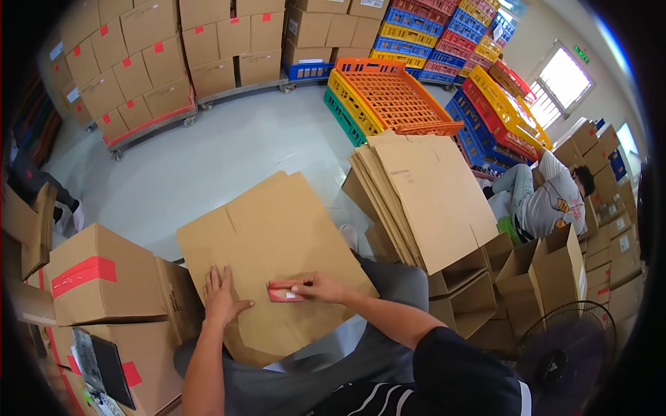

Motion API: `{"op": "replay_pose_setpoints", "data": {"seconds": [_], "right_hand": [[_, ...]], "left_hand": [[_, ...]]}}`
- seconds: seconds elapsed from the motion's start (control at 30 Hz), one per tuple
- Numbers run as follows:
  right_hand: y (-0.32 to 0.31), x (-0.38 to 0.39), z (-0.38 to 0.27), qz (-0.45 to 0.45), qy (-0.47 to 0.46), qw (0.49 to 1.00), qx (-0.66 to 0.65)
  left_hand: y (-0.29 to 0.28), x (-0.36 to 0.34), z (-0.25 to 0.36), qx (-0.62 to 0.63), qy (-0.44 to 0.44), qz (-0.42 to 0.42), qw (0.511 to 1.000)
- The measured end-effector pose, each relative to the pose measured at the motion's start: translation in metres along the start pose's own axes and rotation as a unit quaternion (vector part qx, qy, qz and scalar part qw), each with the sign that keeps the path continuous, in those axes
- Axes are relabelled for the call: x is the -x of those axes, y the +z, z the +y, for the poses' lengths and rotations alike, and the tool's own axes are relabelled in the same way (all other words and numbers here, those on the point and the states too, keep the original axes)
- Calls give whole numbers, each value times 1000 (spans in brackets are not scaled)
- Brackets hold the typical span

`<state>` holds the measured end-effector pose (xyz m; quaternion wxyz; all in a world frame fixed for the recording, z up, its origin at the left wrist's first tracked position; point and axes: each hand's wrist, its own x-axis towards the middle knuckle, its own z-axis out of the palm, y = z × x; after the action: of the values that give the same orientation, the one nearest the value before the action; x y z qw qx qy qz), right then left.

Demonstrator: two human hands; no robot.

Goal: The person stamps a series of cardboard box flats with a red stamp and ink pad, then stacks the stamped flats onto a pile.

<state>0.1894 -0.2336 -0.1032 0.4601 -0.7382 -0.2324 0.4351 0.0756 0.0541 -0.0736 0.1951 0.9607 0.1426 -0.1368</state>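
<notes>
A flat, folded cardboard carton (270, 215) lies across my lap. My left hand (223, 297) rests palm-down on its near left part, fingers spread and holding nothing. Just to the right of it, my right hand (323, 287) is closed with thumb and fingers on a small flat red piece with a pale patch (283, 296). That red piece lies against the cardboard; its exact kind is too small to make out. Ahead and to the right leans a stack of flat cartons (437, 194).
Closed boxes with red tape (104, 277) stand at my left, a black tablet-like device (104, 364) beside them. Open cartons (472, 305) and a fan (565, 360) are at my right. Plastic crates (399, 97) rise ahead; a co-worker (551, 197) sits far right.
</notes>
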Motion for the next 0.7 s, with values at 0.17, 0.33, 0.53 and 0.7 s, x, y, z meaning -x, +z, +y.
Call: {"op": "replay_pose_setpoints", "data": {"seconds": [0.17, 0.33, 0.53, 0.7], "right_hand": [[29, 1, -3, 28, -136, 989, 55], [54, 18, 15, 24, -132, 991, 22], [54, 14, 16, -7, -114, 993, 19], [43, 16, -11, 9, -108, 989, -100]], "left_hand": [[14, -7, -20, 1, 3, -13, 1000], [17, 14, -24, -12, 18, -23, 1000], [18, 25, -18, 19, 28, 14, 999], [20, 16, -17, 302, 82, 87, 946]]}}
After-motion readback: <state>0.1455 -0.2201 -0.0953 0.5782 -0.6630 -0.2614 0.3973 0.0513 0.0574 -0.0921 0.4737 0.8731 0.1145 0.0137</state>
